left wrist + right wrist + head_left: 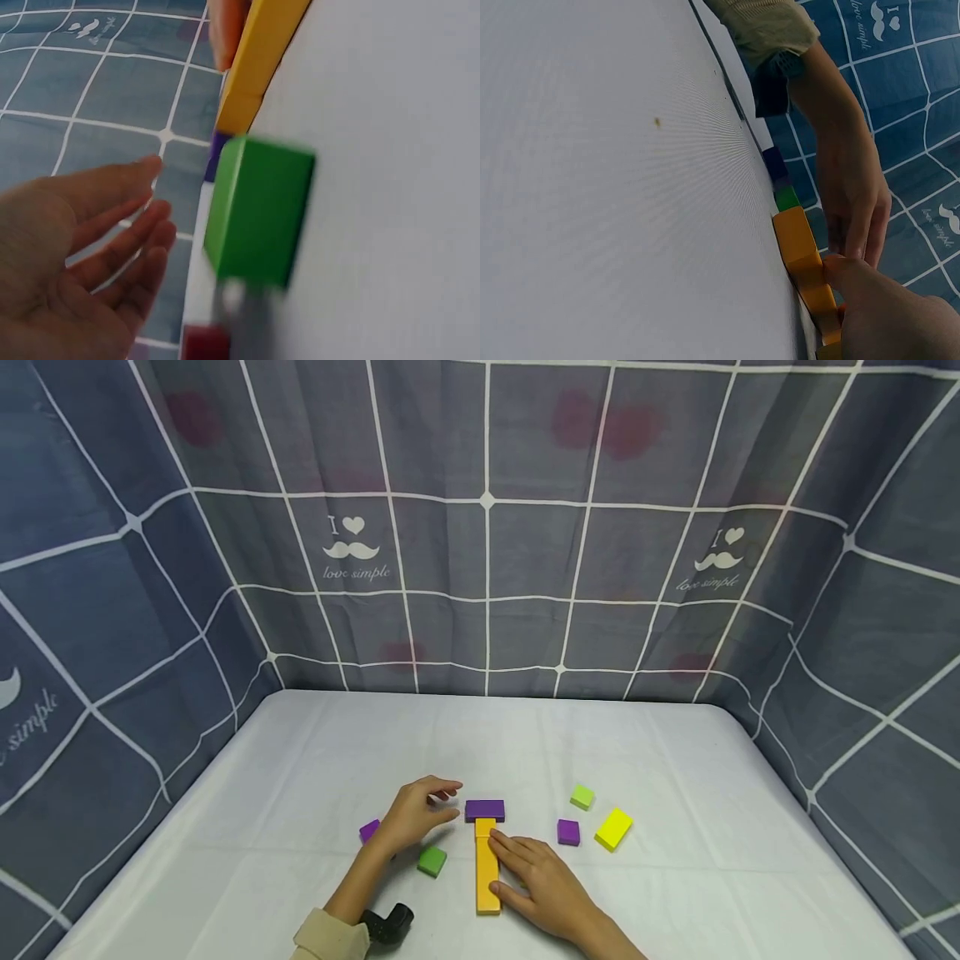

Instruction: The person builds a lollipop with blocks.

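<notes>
A line of orange-yellow blocks (487, 881) lies lengthwise on the white table, with a purple block (484, 811) set crosswise at its far end. My right hand (543, 885) rests along the right side of the line, thumb and fingertips touching it; the thumb on an orange block (795, 232) also shows in the right wrist view. My left hand (416, 814) hovers just left of the purple block, fingers loosely bent with nothing between them. Below it lies a green block (432, 862), large and close in the left wrist view. Another purple block (369, 831) is partly hidden behind the left wrist.
To the right lie a small purple cube (568, 832), a lime-green cube (582, 797) and a bright yellow block (614, 830). A black device (388, 925) sits at the left wrist. Grey checked curtains (525, 552) enclose the white table (300, 760) at the back and sides.
</notes>
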`<state>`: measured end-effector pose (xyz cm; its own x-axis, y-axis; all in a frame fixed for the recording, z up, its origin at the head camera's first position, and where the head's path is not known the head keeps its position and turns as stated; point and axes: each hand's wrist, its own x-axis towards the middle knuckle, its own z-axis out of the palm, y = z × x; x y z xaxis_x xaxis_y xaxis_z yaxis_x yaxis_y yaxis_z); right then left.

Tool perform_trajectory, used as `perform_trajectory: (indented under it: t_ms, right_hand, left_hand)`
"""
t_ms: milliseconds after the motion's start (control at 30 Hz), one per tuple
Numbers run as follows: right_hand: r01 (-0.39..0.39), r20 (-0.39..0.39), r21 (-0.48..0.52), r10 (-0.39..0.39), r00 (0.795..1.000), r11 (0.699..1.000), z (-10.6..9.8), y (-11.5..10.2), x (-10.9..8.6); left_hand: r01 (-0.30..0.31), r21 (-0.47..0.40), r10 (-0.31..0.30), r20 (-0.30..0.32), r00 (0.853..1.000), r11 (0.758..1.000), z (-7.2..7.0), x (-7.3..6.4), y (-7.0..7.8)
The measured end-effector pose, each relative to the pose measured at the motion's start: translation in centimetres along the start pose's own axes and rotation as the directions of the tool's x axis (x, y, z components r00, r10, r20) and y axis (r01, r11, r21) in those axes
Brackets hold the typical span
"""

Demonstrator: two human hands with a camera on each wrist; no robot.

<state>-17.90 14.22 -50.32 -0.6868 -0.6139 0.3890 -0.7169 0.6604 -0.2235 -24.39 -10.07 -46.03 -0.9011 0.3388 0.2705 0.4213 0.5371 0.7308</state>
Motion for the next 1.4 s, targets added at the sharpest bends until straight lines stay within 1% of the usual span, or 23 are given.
perform_trajectory:
  t_ms: [133,200,267,333,400,467,533,667,767,933,1100,1167,1233,1333,1400]
  right_hand:
    - [-0.002,-0.001,-0.003,0.002,1.000,1.000,0.0,0.0,0.0]
    - [-0.001,-0.004,-0.004,0.001,1.000,1.000,0.0,0.0,0.0]
    - [0.001,-0.006,-0.005,-0.001,1.000,1.000,0.0,-0.1,0.0]
    - [0.003,-0.005,-0.006,-0.003,1.000,1.000,0.0,-0.1,0.0]
    - [0.004,-0.005,-0.008,-0.004,1.000,1.000,0.0,-0.1,0.0]
    - [0.003,-0.006,-0.010,-0.003,1.000,1.000,0.0,-0.1,0.0]
    - [0.004,-0.007,-0.011,-0.004,1.000,1.000,0.0,-0.1,0.0]
    - [0.005,-0.006,-0.012,-0.005,1.000,1.000,0.0,-0.1,0.0]
    - [0.009,-0.009,-0.010,-0.009,1.000,1.000,0.0,0.0,0.0]
    - [0.023,-0.033,-0.012,-0.024,0.999,1.000,0.1,0.0,0.0]
    - [0.028,-0.040,-0.015,-0.029,0.999,0.999,0.0,0.0,0.0]
    - [0.026,-0.035,-0.015,-0.026,0.999,1.000,0.0,0.0,0.0]
    - [0.023,-0.032,-0.015,-0.023,0.999,1.000,0.0,0.0,0.0]
    - [0.019,-0.030,-0.016,-0.020,0.999,1.000,0.1,0.0,-0.1]
    - [0.018,-0.030,-0.016,-0.018,0.999,1.000,0.1,0.0,-0.1]
  left_hand:
    - [-0.022,-0.025,0.022,-0.023,0.999,0.999,-1.4,-1.2,-0.5]
    - [-0.036,-0.030,0.035,-0.012,0.999,0.999,-2.0,-1.7,-0.8]
    - [-0.049,-0.026,0.049,0.023,0.999,0.998,-2.5,-2.3,-1.0]
    - [-0.059,-0.028,0.061,0.083,0.995,0.998,-2.9,-2.8,-1.2]
    - [-0.069,-0.023,0.072,0.150,0.986,0.997,-3.1,-3.3,-1.3]
    - [-0.085,-0.011,0.085,0.211,0.974,0.996,-3.2,-3.8,-1.4]
    - [-0.102,0.001,0.099,0.257,0.961,0.995,-3.2,-4.1,-1.4]
    - [-0.117,0.020,0.105,0.311,0.945,0.993,-3.3,-4.4,-1.3]
    - [-0.112,0.020,0.099,0.330,0.939,0.994,-3.3,-4.4,-1.2]
    - [-0.109,0.027,0.093,0.349,0.932,0.994,-3.3,-4.4,-1.3]
    - [-0.119,0.024,0.104,0.342,0.934,0.993,-3.3,-4.3,-1.5]
    - [-0.117,0.027,0.102,0.327,0.939,0.993,-3.2,-4.1,-1.6]
    - [-0.110,0.042,0.092,0.301,0.949,0.993,-3.1,-3.8,-1.6]
    - [-0.089,0.058,0.072,0.245,0.967,0.994,-3.0,-3.0,-1.3]
    - [-0.086,0.056,0.073,0.202,0.977,0.995,-2.9,-2.3,-0.9]
